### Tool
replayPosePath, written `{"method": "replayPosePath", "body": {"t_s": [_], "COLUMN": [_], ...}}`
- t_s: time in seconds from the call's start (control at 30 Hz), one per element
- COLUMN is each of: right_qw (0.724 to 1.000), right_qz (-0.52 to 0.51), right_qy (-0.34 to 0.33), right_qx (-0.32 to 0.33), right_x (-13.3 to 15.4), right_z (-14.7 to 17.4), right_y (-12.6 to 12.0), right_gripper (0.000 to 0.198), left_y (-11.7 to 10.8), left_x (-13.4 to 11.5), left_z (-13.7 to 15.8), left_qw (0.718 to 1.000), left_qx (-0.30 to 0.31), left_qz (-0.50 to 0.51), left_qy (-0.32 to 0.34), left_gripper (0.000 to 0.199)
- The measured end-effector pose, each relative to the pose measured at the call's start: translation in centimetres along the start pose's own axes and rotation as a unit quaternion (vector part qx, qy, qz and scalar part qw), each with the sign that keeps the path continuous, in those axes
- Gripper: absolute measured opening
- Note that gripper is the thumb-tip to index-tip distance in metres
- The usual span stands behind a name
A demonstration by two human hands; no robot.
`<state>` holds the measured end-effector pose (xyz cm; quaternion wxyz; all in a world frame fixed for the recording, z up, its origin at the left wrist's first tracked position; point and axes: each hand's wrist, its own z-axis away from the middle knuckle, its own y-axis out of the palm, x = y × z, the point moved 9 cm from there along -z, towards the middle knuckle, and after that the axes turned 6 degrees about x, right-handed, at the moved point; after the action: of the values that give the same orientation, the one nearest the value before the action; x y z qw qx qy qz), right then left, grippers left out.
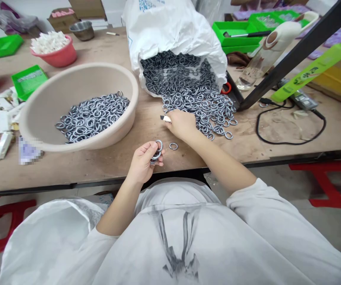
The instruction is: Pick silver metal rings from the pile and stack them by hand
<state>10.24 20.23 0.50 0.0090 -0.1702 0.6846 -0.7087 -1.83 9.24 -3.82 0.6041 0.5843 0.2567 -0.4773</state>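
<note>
My left hand (142, 163) is closed on a few grey metal rings (160, 147), held just above the table's near edge. My right hand (182, 124) is closed around a small white tool with a dark flat tip (165, 118), perhaps a knife; most of it is hidden in the fingers. One loose ring (173, 149) lies on the wood between the hands. Beyond my right hand, a heap of rings (201, 103) spills from the mouth of a white sack (170, 29). To the left stands a large beige basin (133, 93) holding many similar rings (95, 118).
White plastic pieces (2, 122) are piled at the far left. Behind the basin are a pink bowl (60, 53) and a green tray (29, 82). A dark slanted post (286, 63), a clear bottle (255, 67) and a black cable (287, 142) occupy the right side.
</note>
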Motion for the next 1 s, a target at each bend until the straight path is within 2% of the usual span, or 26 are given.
{"method": "replayPosePath", "body": {"t_s": [0.1, 0.17, 0.27, 0.3, 0.37, 0.43, 0.47, 0.57, 0.63, 0.77, 0.9, 0.97, 1.0], "right_qw": [0.998, 0.999, 0.993, 0.981, 0.932, 0.891, 0.891, 0.925, 0.937, 0.924, 0.918, 0.902, 0.885], "right_qz": [0.038, 0.027, -0.109, -0.185, -0.344, -0.435, -0.44, -0.375, -0.343, -0.372, -0.382, -0.418, -0.455], "right_qy": [0.009, 0.008, -0.03, -0.053, -0.094, -0.107, -0.101, -0.065, -0.057, -0.09, -0.096, -0.088, -0.083], "right_qx": [0.042, 0.041, 0.032, 0.035, 0.059, 0.067, 0.054, -0.005, -0.019, -0.011, -0.042, -0.057, -0.055], "right_x": [0.5, 0.4, 0.4, 0.6, 1.4, 1.8, 1.7, 0.9, 0.5, 1.1, 1.5, 1.4, 1.3], "right_z": [-2.1, -2.4, -0.9, 0.1, 2.3, 4.2, 4.8, 5.5, 5.4, 5.3, 6.0, 6.3, 6.4], "right_y": [1.0, 1.1, 0.7, 0.7, 1.0, 1.5, 1.7, 2.0, 2.2, 2.4, 1.8, 1.4, 1.4], "right_gripper": [0.026, 0.024, 0.02, 0.02, 0.023, 0.022, 0.019, 0.016, 0.018, 0.018, 0.018, 0.019, 0.022], "left_y": [-0.6, -1.1, -1.4, -1.3, -1.0, -0.8, -0.8, -0.7, -0.7, -0.6, -0.6, -0.4, -0.3], "left_x": [0.2, 0.1, 0.2, 0.3, 0.8, 1.2, 1.4, 1.6, 1.7, 1.6, 1.5, 1.5, 1.5], "left_z": [0.0, -0.1, -0.4, -0.5, -0.9, -1.4, -1.6, -2.3, -2.5, -2.6, -2.5, -2.4, -2.3], "left_qw": [0.999, 0.998, 0.996, 0.994, 0.993, 0.992, 0.992, 0.992, 0.991, 0.992, 0.991, 0.99, 0.99], "left_qx": [-0.014, -0.023, -0.027, -0.025, -0.028, -0.044, -0.055, -0.083, -0.091, -0.083, -0.084, -0.083, -0.081], "left_qz": [0.027, 0.048, 0.086, 0.097, 0.111, 0.108, 0.104, 0.094, 0.094, 0.095, 0.102, 0.113, 0.119], "left_qy": [-0.017, -0.02, -0.029, -0.033, -0.039, -0.039, -0.036, -0.019, -0.014, -0.007, 0.006, 0.002, -0.003], "left_gripper": [0.036, 0.032, 0.027, 0.026, 0.028, 0.029, 0.029, 0.029, 0.03, 0.035, 0.04, 0.04, 0.04]}}
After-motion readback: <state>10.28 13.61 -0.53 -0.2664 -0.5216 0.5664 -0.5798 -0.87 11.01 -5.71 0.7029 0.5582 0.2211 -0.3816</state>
